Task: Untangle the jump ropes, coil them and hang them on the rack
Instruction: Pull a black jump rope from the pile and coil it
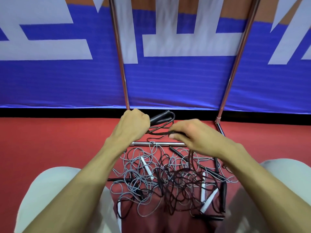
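The left hand (133,122) clenches the black rope's paired handles (161,117); the right hand (193,133) pinches its cord (159,132). The person should form even loops, lifting slack clear of the floor tangle (168,179) before the rack (121,56).

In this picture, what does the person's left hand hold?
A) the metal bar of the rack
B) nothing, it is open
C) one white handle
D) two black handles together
D: the left hand grips two black handles side by side, and a black rope runs from them to the right hand; the white handles lie on the floor.
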The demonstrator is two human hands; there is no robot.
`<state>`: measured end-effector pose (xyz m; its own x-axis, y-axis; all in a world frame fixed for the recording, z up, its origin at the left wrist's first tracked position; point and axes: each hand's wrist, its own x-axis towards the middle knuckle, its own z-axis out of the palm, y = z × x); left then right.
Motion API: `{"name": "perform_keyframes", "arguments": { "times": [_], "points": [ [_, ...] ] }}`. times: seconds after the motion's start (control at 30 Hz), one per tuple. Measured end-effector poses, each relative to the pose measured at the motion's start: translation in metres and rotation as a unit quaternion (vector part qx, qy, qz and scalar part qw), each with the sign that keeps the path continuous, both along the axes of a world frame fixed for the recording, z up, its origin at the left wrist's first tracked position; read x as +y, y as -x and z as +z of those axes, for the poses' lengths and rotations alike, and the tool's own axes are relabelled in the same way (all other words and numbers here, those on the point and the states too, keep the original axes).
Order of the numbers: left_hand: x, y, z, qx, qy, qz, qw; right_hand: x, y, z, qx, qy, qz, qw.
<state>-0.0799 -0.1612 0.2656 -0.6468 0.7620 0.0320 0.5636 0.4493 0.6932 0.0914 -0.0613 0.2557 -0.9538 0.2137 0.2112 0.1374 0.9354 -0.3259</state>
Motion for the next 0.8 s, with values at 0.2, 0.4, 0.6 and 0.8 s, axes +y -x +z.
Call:
{"name": "perform_keyframes", "arguments": {
  "times": [0.2, 0.4, 0.6, 0.8],
  "points": [
    [-0.005, -0.009, 0.002, 0.09, 0.045, -0.126, 0.987, 0.011, -0.004, 0.007, 0.192, 0.055, -0.119, 0.973],
    [-0.015, -0.035, 0.007, 0.095, 0.135, -0.26, 0.951, 0.006, 0.0, -0.002, 0.131, 0.085, -0.104, 0.982],
    [-0.017, -0.032, -0.001, 0.072, 0.11, -0.288, 0.948, 0.004, 0.003, 0.002, 0.082, 0.235, -0.108, 0.962],
    [-0.015, -0.028, 0.002, 0.049, 0.024, -0.268, 0.962, 0.016, -0.001, 0.01, 0.137, 0.276, -0.162, 0.937]
  ]
}}
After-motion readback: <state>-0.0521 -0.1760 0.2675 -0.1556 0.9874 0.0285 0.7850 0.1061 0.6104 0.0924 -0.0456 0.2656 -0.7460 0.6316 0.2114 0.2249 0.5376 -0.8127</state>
